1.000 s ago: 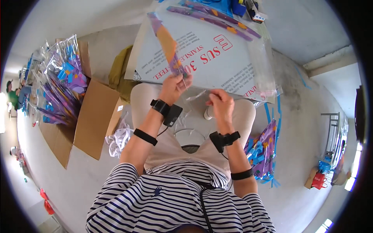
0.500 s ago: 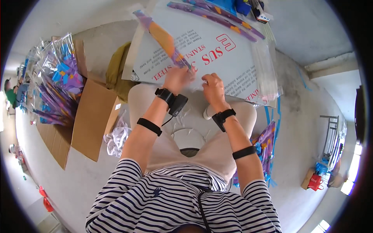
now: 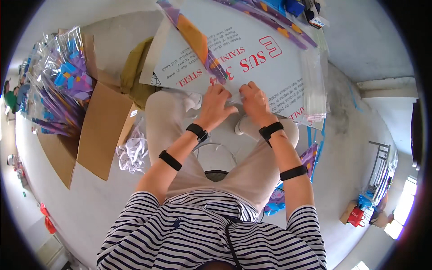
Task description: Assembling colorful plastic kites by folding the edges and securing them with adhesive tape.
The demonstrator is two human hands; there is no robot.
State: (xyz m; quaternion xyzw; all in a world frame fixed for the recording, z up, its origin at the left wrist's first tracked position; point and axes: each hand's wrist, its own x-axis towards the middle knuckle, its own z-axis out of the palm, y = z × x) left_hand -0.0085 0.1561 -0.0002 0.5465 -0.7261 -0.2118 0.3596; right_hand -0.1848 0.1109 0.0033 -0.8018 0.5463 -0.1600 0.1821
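A long, narrow folded item (image 3: 194, 38), purple with orange patches, lies in a clear plastic sleeve on the printed board (image 3: 252, 78). Its near end points towards my hands. My left hand (image 3: 216, 107) rests at the board's near edge beside that end, fingers bent forward and thumb spread apart. Just to its right, my right hand (image 3: 256, 105) is closed, with its fingers curled together near the sleeve's end. Whatever lies between those fingers is too small to make out. Both wrists wear black straps.
Further purple strips (image 3: 270, 22) lie at the board's far side, and a stack of clear sleeves (image 3: 315, 85) at its right. An open carton (image 3: 102, 130) with bagged purple and blue items (image 3: 74, 83) stands left, near white strips (image 3: 133, 150) on the floor.
My left hand has come off the strip and moved slightly right and nearer, its thumb now spread. My right hand has shifted slightly right. The strip appears a little further up.
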